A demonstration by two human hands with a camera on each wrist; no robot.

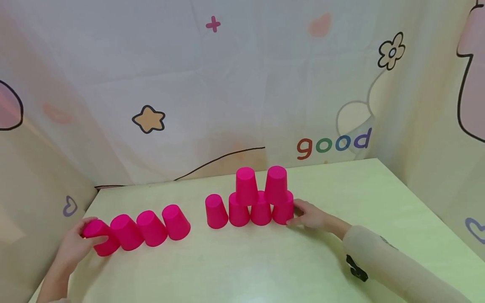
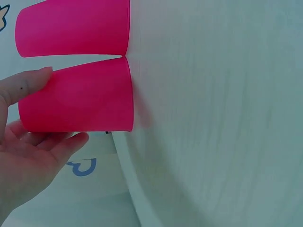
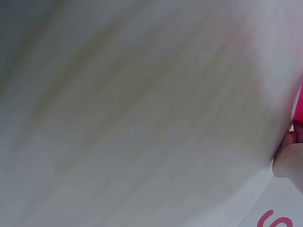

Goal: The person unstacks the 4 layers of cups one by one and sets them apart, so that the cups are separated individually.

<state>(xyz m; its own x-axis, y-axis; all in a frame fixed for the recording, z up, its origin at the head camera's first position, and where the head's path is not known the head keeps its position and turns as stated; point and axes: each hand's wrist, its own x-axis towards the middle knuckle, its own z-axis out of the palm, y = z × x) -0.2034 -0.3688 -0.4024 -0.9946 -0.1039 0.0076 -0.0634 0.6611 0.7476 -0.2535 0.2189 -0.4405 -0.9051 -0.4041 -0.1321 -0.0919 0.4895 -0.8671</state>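
At the left end of a row of upside-down pink cups (image 1: 126,233), my left hand (image 1: 72,249) grips the outermost cup (image 1: 107,246). The left wrist view shows the thumb on one side of this cup (image 2: 85,99) and the fingers around the other. On the right, my right hand (image 1: 312,216) holds the rightmost bottom cup (image 1: 282,214) of a second row, thumb low in front and fingers behind. Two upper cups, one left (image 1: 246,187) and one right (image 1: 275,185), rest upside down across that row. Only an edge of the held cup (image 3: 299,111) shows in the right wrist view.
The two groups stand apart on a pale table (image 1: 227,269), with a gap between them. In the right group, the leftmost cup (image 1: 217,212) carries nothing. A printed cloth backdrop (image 1: 212,84) rises behind the table and along both sides.
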